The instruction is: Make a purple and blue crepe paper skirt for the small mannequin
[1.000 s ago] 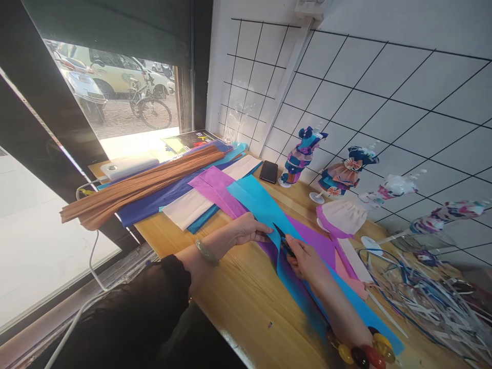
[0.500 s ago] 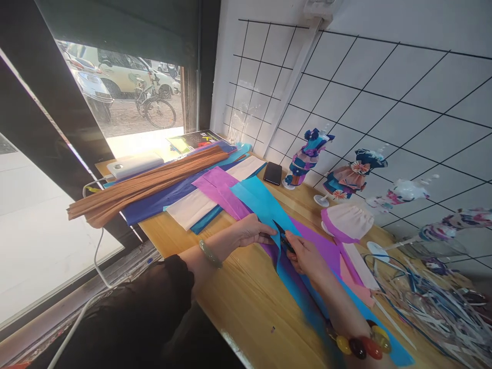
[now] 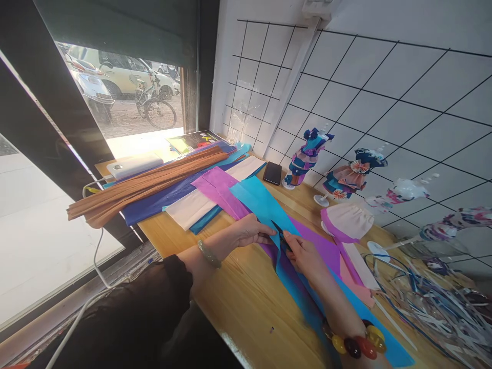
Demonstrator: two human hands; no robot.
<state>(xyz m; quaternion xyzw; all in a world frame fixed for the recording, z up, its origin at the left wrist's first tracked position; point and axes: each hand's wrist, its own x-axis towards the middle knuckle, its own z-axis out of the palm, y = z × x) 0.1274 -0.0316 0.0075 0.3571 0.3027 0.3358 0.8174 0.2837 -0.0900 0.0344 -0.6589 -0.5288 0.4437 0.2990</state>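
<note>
Hardly anything has changed in the last half second. The left hand (image 3: 249, 231) and the right hand (image 3: 305, 253) are in the same spots, and the blue sheet (image 3: 258, 198) lies just as it did, so the cut does not seem to be any longer. The blue sheet is on the table (image 3: 230, 302), on top of the pink sheet (image 3: 219, 189) and the purple sheet (image 3: 325, 251). It is hard to say if those two are one piece. The left hand seems to pinch the edge of the blue sheet, which curls up there. The right hand is closed around the scissors (image 3: 278, 228), and one dark blade shows over the blue sheet. The other blade is hard to find, maybe under the sheet, so nobody can tell how wide the blades are. The left fingertips are partly hidden too. The right arm covers some blue, and the ribbons (image 3: 434, 307) are cut off at the right side.
</note>
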